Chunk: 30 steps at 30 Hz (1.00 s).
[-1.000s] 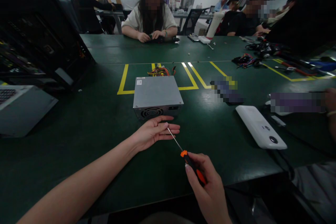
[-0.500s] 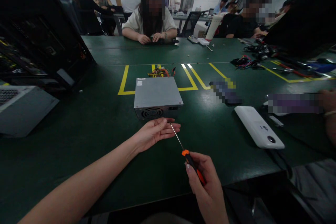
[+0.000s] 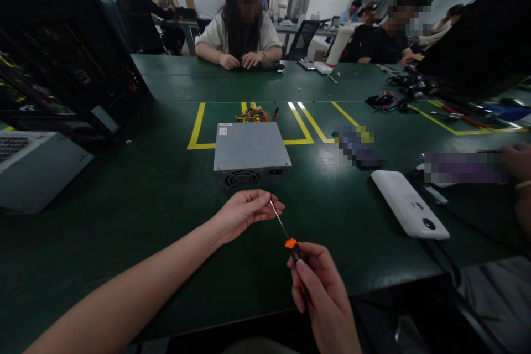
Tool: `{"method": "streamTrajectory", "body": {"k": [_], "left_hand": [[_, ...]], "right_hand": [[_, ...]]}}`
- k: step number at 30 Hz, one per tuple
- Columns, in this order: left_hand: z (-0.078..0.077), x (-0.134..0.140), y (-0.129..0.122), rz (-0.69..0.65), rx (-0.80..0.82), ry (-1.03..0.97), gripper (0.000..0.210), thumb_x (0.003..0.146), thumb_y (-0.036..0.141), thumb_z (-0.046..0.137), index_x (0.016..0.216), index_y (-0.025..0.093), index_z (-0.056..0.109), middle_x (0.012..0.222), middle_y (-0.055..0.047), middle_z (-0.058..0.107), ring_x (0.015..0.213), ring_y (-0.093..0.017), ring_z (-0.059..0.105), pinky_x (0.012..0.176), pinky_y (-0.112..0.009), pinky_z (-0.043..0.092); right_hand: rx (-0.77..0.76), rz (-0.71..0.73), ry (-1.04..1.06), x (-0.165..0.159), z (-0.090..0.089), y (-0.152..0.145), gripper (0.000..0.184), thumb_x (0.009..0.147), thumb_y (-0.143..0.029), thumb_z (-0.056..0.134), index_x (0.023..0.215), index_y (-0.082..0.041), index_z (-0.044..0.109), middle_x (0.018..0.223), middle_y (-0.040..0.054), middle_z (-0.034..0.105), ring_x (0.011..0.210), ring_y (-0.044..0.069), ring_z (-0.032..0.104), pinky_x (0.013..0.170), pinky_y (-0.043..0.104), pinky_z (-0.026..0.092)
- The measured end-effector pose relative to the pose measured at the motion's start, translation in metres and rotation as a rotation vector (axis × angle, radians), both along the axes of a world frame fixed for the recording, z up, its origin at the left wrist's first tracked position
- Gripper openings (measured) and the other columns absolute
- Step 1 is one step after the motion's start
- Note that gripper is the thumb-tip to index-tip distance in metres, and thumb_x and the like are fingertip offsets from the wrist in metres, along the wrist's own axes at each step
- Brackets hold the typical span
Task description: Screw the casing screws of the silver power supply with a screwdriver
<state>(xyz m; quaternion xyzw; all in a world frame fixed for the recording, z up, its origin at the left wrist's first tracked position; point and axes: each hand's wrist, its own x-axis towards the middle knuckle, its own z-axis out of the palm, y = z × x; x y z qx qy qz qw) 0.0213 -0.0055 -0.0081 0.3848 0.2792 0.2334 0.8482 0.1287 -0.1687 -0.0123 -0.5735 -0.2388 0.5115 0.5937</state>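
An orange-and-black screwdriver [image 3: 291, 244] is gripped by its handle in my right hand [image 3: 326, 287]. Its thin metal shaft slants up and left to my left hand [image 3: 244, 211]. There, thumb and fingers come together at the tip; whatever they hold is too small to make out. Just beyond the left hand a grey metal computer power supply [image 3: 252, 146] rests on the table, its fan grille and socket facing me. Its bundle of coloured cables [image 3: 257, 115] lies behind it.
A green table [image 3: 174, 265] carries yellow tape marks. An open computer case [image 3: 62, 50] and another grey metal box [image 3: 45, 171] stand left. A white device [image 3: 409, 204], a pixelated phone-like object [image 3: 357, 146] and cables [image 3: 385, 102] lie right. A person [image 3: 238, 38] sits opposite.
The fingers of my left hand have curled in from stretched out, closing near the screwdriver tip. My right hand has shifted its hold on the handle, and the screwdriver sits slightly differently.
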Motion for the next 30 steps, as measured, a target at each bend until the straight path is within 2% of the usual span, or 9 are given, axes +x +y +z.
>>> {"method": "streamTrajectory", "body": {"k": [3, 7, 11, 17, 24, 28, 30], "left_hand": [[0.0, 0.0, -0.001, -0.015, 0.018, -0.009, 0.025, 0.08, 0.033, 0.059, 0.091, 0.011, 0.062, 0.094, -0.012, 0.067, 0.086, -0.016, 0.063, 0.081, -0.029, 0.045], [0.003, 0.0, -0.002, -0.022, 0.005, -0.024, 0.034, 0.082, 0.034, 0.056, 0.106, 0.011, 0.058, 0.108, -0.015, 0.063, 0.096, -0.018, 0.06, 0.089, -0.031, 0.042], [0.004, 0.0, -0.001, -0.028, -0.004, -0.003, 0.031, 0.082, 0.03, 0.056, 0.106, 0.01, 0.058, 0.103, -0.014, 0.064, 0.092, -0.016, 0.061, 0.088, -0.03, 0.043], [0.003, 0.0, -0.001, -0.022, -0.014, -0.007, 0.025, 0.081, 0.025, 0.057, 0.103, 0.011, 0.06, 0.098, -0.01, 0.066, 0.088, -0.014, 0.061, 0.088, -0.03, 0.043], [0.001, 0.0, 0.0, -0.035, -0.006, -0.003, 0.024, 0.082, 0.023, 0.057, 0.102, 0.012, 0.06, 0.098, -0.01, 0.065, 0.089, -0.014, 0.061, 0.087, -0.029, 0.043], [0.001, 0.0, 0.0, -0.03, -0.003, 0.006, 0.023, 0.081, 0.023, 0.058, 0.101, 0.012, 0.06, 0.096, -0.01, 0.066, 0.087, -0.014, 0.061, 0.086, -0.029, 0.043], [0.001, 0.0, 0.0, -0.029, 0.0, 0.006, 0.023, 0.08, 0.023, 0.058, 0.101, 0.012, 0.06, 0.096, -0.01, 0.065, 0.087, -0.014, 0.061, 0.086, -0.029, 0.043]], "right_hand": [[0.0, -0.025, 0.071, -0.002, 0.005, 0.003, 0.026, 0.079, -0.04, 0.056, 0.096, -0.021, 0.051, 0.076, 0.0004, 0.054, 0.046, 0.005, 0.039, 0.037, 0.017, 0.03], [-0.032, -0.146, 0.131, 0.003, 0.014, 0.012, 0.028, 0.074, -0.041, 0.06, 0.092, -0.02, 0.054, 0.076, 0.0016, 0.055, 0.051, 0.008, 0.044, 0.036, 0.016, 0.031], [-0.034, -0.209, 0.161, 0.012, 0.019, 0.024, 0.027, 0.072, -0.038, 0.062, 0.092, -0.02, 0.056, 0.078, 0.0026, 0.056, 0.056, 0.009, 0.047, 0.038, 0.016, 0.034], [-0.025, -0.192, 0.24, 0.015, 0.014, 0.035, 0.026, 0.072, -0.036, 0.063, 0.091, -0.019, 0.057, 0.077, 0.0016, 0.055, 0.058, 0.009, 0.047, 0.039, 0.014, 0.031], [-0.012, -0.197, 0.222, 0.015, 0.015, 0.038, 0.026, 0.072, -0.037, 0.063, 0.091, -0.019, 0.057, 0.077, 0.0022, 0.055, 0.058, 0.009, 0.047, 0.039, 0.015, 0.031], [0.005, -0.215, 0.176, 0.014, 0.016, 0.038, 0.028, 0.073, -0.036, 0.062, 0.094, -0.018, 0.058, 0.081, 0.0043, 0.057, 0.062, 0.01, 0.05, 0.043, 0.018, 0.037], [0.041, -0.227, 0.079, 0.015, 0.013, 0.035, 0.029, 0.076, -0.037, 0.058, 0.098, -0.018, 0.058, 0.084, 0.0054, 0.058, 0.063, 0.012, 0.051, 0.046, 0.021, 0.041]]}}
